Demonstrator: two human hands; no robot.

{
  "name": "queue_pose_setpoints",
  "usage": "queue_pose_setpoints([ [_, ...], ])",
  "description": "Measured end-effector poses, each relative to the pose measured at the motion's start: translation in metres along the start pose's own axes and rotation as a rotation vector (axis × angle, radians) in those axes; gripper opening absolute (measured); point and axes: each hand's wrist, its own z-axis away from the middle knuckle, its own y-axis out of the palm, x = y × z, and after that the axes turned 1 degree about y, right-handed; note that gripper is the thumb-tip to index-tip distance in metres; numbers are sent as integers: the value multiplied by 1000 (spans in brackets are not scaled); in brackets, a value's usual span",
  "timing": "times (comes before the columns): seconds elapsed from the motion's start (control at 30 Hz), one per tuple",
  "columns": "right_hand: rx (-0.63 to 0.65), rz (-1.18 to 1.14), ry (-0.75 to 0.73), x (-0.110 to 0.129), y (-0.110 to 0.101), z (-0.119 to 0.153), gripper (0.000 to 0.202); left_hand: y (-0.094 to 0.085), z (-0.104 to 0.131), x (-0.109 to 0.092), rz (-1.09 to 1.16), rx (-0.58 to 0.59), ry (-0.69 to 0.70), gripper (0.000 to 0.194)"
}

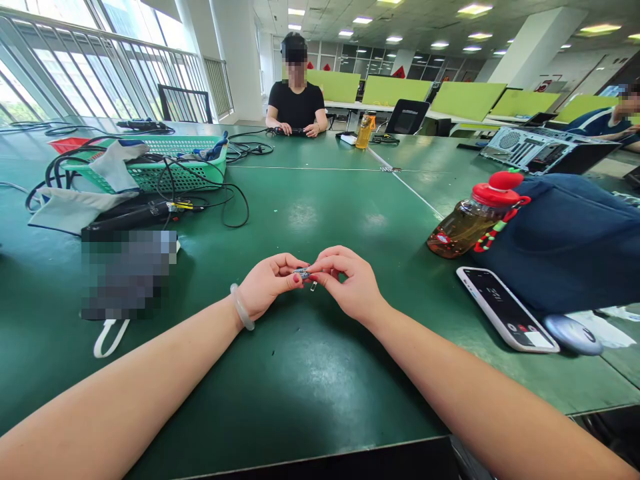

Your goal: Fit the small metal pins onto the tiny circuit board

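Observation:
Both hands meet over the middle of the green table (320, 373). My left hand (265, 283), with a pale bangle at the wrist, pinches a small blue-grey piece (301, 273) between thumb and fingers. From the other side, the thumb and fingers of my right hand (350, 280) close on the same piece. Just below the right fingertips shows a tiny shiny rectangular bit (314, 287); whether it is joined to the piece I cannot tell. Fingers cover most of the piece, and its exact kind is too small to make out.
At left stand a green basket (175, 163) with cables and gloves, and a blurred dark object (130, 277). Rightward are a red-capped bottle (470, 217), a phone (505, 307), a round disc (573, 335) and a dark blue bag (565, 240). A person (296, 100) sits opposite.

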Motion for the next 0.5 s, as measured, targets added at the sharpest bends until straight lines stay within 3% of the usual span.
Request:
queue_pose_setpoints([
  [0.13,29,117,-47,-5,-6,-2,13,-2,-2,3,13,-23,0,32],
  [0.27,226,333,78,-20,-14,-7,25,-3,-6,5,-31,-102,-22,36],
  [0.37,403,429,122,-29,-13,-8,23,-3,-7,7,-75,-110,-42,39],
  [0.5,488,498,137,-30,-7,-7,5,-4,-7,8,-137,-84,-52,39],
])
